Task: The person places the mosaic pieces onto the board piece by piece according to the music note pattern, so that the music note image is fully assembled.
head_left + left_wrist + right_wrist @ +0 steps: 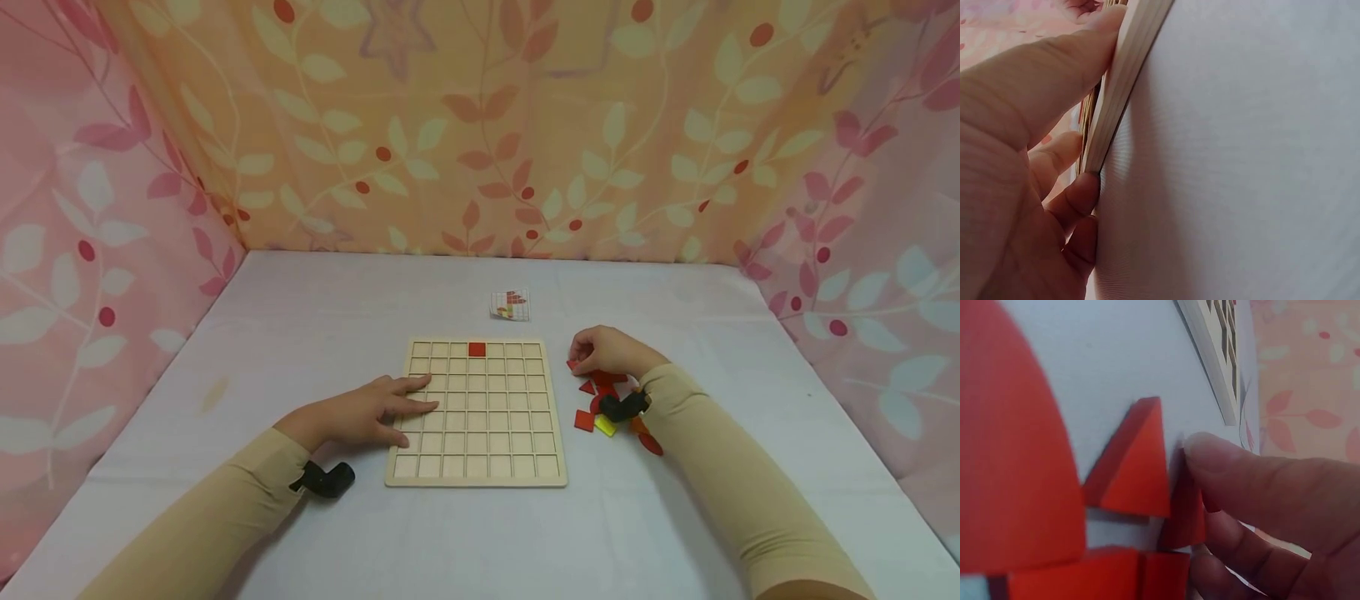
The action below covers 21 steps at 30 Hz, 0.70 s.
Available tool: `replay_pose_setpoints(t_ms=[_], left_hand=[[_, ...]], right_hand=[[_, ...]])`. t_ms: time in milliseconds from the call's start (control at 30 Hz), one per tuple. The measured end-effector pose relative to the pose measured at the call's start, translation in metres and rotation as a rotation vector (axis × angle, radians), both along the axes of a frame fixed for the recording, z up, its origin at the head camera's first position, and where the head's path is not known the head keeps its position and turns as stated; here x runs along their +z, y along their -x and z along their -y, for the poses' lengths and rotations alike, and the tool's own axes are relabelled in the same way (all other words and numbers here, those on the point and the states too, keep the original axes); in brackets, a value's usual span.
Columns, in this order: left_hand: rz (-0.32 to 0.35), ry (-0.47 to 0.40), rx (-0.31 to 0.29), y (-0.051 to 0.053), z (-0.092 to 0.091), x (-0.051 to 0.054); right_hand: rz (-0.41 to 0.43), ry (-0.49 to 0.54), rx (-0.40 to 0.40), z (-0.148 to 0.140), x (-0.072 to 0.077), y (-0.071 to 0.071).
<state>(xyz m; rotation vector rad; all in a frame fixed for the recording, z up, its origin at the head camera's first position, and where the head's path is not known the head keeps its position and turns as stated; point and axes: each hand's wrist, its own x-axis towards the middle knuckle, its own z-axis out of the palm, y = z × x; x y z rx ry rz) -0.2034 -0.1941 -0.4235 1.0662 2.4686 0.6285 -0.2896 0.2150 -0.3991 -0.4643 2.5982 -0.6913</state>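
Observation:
A pale wooden grid board (476,482) lies on the table with one red square (477,350) in its top row. My left hand (363,412) rests on the board's left edge, fingers spread; in the left wrist view the thumb of that hand (1029,81) lies against the board's side (1116,94). Right of the board, my right hand (611,350) pinches a small red piece (573,365) at the pile. The right wrist view shows the hand (1260,500) with thumb and fingers at a red piece (1186,509), beside a red triangle (1141,469).
Near the right hand lie a red square (584,420), a yellow piece (605,426), a red rounded piece (651,444) and several other red and orange pieces. A small printed card (511,305) lies behind the board. Patterned cloth (480,125) stands around the table's back and sides.

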Motion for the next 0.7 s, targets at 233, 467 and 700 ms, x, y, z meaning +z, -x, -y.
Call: replay_pose_setpoints(t_ms=[233,467,700], left_hand=[[0.000,-0.006,-0.003,0.0006,0.0004,-0.0008],[0.006,-0.006,-0.004,0.0004,0.0001,0.0000],[-0.004,0.001,-0.002,0.0014,0.0004,-0.0017]], right_hand=[[-0.021,0.007,0.025,0.0018,-0.0021,-0.0010],[-0.017,0.004,0.018,0.0028,0.0005,-0.0022],[0.001,-0.011,0.001,0.0014,0.0046,-0.0010]])
